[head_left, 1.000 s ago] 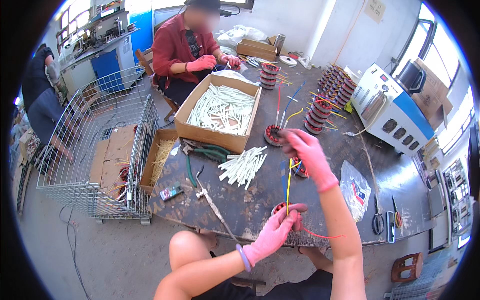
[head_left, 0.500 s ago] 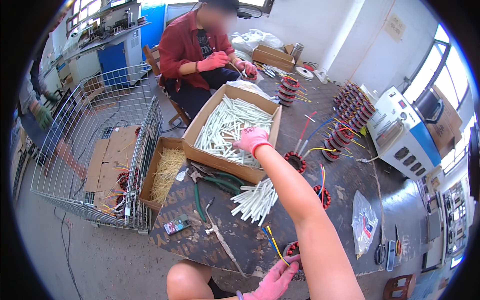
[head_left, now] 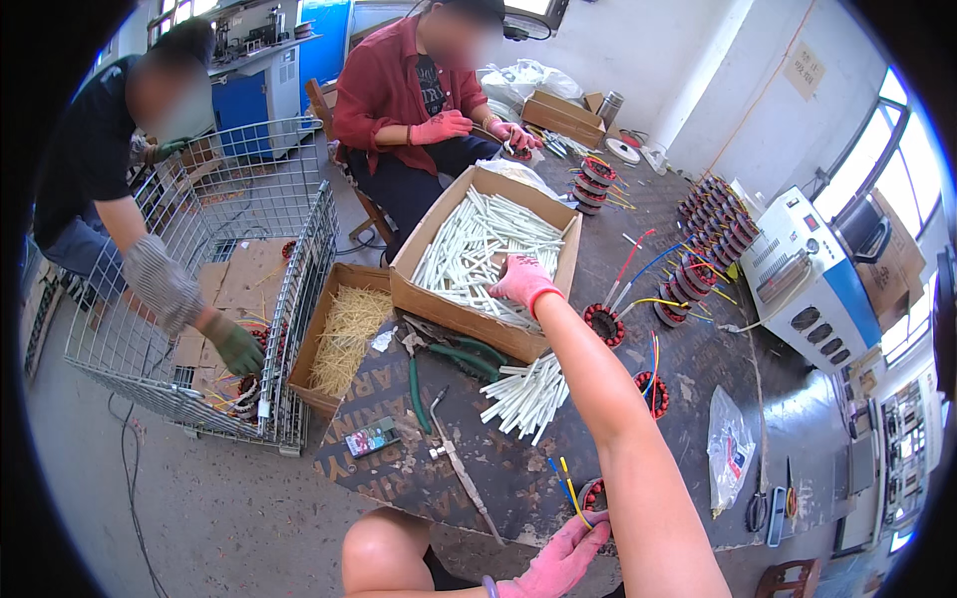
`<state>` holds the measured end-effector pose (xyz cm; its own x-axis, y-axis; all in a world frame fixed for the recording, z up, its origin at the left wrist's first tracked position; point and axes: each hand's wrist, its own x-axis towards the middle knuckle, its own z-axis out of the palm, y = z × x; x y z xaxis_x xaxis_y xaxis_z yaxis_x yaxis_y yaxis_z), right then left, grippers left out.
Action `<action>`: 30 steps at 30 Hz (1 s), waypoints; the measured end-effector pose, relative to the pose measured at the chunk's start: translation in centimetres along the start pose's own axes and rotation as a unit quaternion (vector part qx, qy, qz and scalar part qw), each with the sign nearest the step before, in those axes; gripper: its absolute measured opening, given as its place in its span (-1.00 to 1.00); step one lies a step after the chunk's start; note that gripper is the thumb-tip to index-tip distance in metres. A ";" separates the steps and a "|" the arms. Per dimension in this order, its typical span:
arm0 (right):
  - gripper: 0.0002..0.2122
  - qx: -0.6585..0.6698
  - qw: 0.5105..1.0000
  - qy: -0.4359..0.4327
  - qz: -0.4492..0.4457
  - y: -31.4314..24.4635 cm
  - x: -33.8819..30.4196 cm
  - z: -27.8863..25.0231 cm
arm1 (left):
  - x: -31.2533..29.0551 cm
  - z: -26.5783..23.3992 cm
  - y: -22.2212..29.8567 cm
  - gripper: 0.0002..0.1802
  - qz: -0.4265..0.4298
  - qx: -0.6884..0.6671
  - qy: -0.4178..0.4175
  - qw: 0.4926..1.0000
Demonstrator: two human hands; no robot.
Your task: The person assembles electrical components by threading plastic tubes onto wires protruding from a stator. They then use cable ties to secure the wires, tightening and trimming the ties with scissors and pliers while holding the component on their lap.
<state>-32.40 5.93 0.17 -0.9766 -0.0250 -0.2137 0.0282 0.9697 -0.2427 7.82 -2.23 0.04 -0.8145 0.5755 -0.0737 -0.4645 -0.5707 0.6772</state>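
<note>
Grey concrete floor lies at the left around a wire cage, over which a co-worker in a dark top bends, one green-gloved hand down among wired rings; further right, a second co-worker in a red shirt sits beside the dark table, whose scuffed, flaking top stretches below a white wall to a white-and-blue machine with rounded vents. Dry, straw-like strips fill a low box by the cage; then come green-handled pliers, a slender metal torch and a cardboard carton heaped with thin, pale tubes, more of them fanned in a loose pile just in front. At the near table edge, the left hand, in a pink knit glove, pinches a wound ring with blue and yellow leads, while the right hand, gloved alike, has its fingers curled down among the tubes inside the carton. Further right stand stacked rings and a crumpled clear bag. The right forearm covers part of the held ring; whether the right grip closes on a tube cannot be told, and a stool is cut off below.
</note>
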 end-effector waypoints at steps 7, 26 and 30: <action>-0.57 0.054 0.997 0.048 -0.022 0.0 1.2 1.2 | -0.3 -3.2 -5.2 -0.61 -0.086 -0.105 -0.013 0.991; -0.85 0.343 0.910 0.154 -0.173 3.8 -30.8 -13.6 | 2.5 0.7 -0.1 -0.58 -0.015 0.078 -0.165 0.983; -0.83 0.310 0.894 0.321 -0.035 11.1 -40.7 -10.0 | 2.6 0.8 1.9 -0.61 -0.013 0.193 -0.193 0.962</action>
<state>5.52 20.16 15.60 -0.8966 0.2561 0.3611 -0.1199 0.6447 -0.7550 5.04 -1.36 1.72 -0.5804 0.8036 0.1319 -0.2593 -0.3359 0.9055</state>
